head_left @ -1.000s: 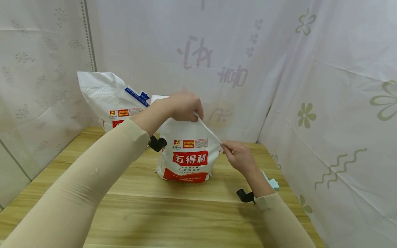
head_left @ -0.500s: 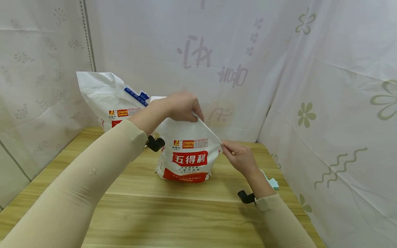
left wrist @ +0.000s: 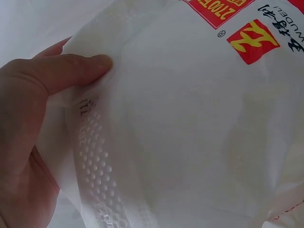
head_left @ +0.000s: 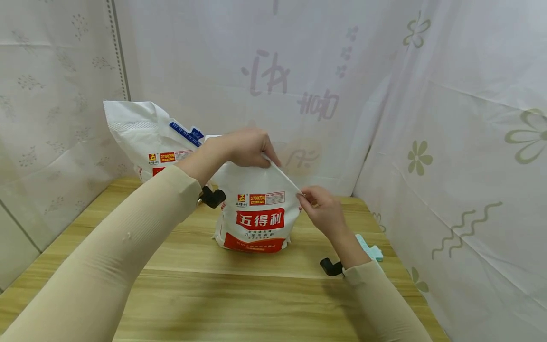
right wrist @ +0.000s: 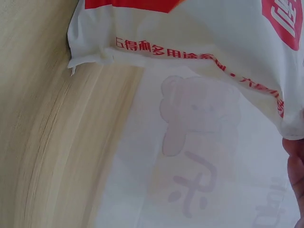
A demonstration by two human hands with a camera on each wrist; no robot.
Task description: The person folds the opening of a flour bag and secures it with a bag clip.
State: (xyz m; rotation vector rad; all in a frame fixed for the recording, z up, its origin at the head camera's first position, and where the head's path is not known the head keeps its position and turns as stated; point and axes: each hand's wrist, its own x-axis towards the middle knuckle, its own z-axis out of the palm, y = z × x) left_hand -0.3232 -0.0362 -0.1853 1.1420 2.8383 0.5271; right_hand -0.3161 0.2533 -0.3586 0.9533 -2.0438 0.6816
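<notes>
A white flour bag (head_left: 260, 185) with red printed panels stands upright on the wooden table in the head view. Its top is folded to a slanting edge. My left hand (head_left: 252, 148) grips that edge from above; in the left wrist view the thumb of the left hand (left wrist: 47, 80) presses flat on the white plastic. At the lower right end of the fold, my right hand (head_left: 325, 211) pinches the bag's corner between thumb and fingers. Only the fingers of the right hand (right wrist: 297, 166) show at the right wrist view's edge, against the bag (right wrist: 209, 28).
Behind my left arm stands a second white flour bag (head_left: 138, 130), a blue bag clip (head_left: 186, 133) across its slanted top. A mint-green clip (head_left: 371, 249) lies on the table (head_left: 205, 294) beyond my right wrist. Patterned white curtains (head_left: 273, 71) surround the table's back and sides.
My right hand has shifted slightly left and up at the bag's corner, with its fingers bent differently. My left hand keeps its hold on the top edge. More of the mint-green clip shows.
</notes>
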